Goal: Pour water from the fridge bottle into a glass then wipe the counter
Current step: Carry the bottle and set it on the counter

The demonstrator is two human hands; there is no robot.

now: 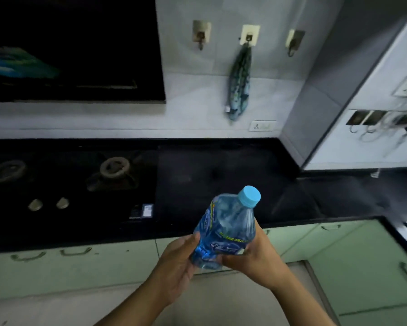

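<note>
A clear blue plastic water bottle with a light blue cap is held tilted in front of the black counter, cap pointing up and to the right. My right hand grips its lower body from the right. My left hand rests against the bottle's base from the left, fingers curled along it. The cap is on. A patterned blue-green cloth hangs from the middle wall hook above the counter. No glass is in view.
A black gas hob with two burners and two knobs fills the counter's left half. A dark chimney hood hangs above it. Pale green cabinets run below; the counter turns a corner on the right. A wall socket sits behind.
</note>
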